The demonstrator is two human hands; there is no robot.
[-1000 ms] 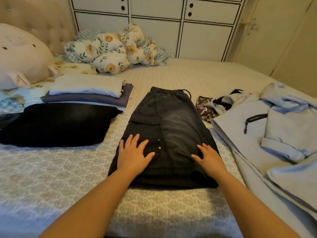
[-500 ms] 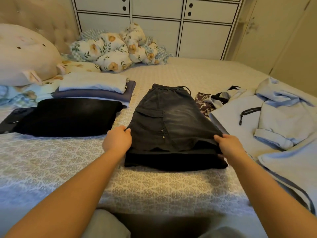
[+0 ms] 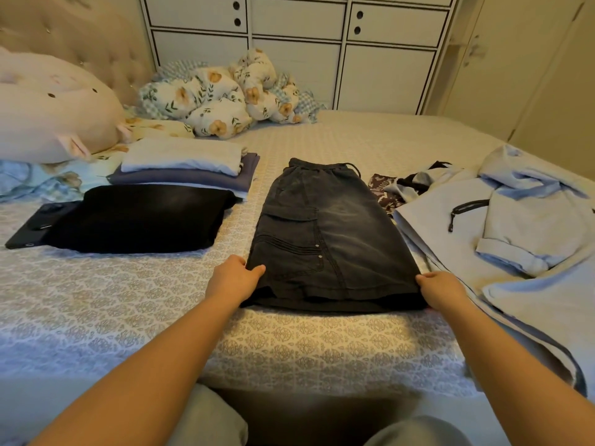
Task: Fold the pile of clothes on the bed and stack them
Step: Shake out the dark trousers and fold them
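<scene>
Head view. The dark grey cargo shorts (image 3: 331, 239) lie flat on the bed (image 3: 128, 317), near the front edge, waistband away from me, hem toward me. My left hand (image 3: 233, 280) grips the left hem corner, thumb on top of the cloth, fingers curled under the edge. My right hand (image 3: 442, 289) pinches the right hem corner the same way. The hem layer sits on a darker layer of the same garment beneath.

To the left of the shorts, apart from them: a folded black garment (image 3: 141, 218) lying partly over a dark tablet (image 3: 29, 235). Behind that, a stack with a folded white piece (image 3: 183, 156) on a folded purple piece (image 3: 193, 181).

To the right, just beside the shorts: a light blue jacket (image 3: 502, 226), unfolded and rumpled, with a patterned brown cloth (image 3: 381, 189) at its far-left edge.

Far side of the bed: a bunched floral quilt (image 3: 222, 98) and a large pink plush pillow (image 3: 48, 107) at the left.
</scene>
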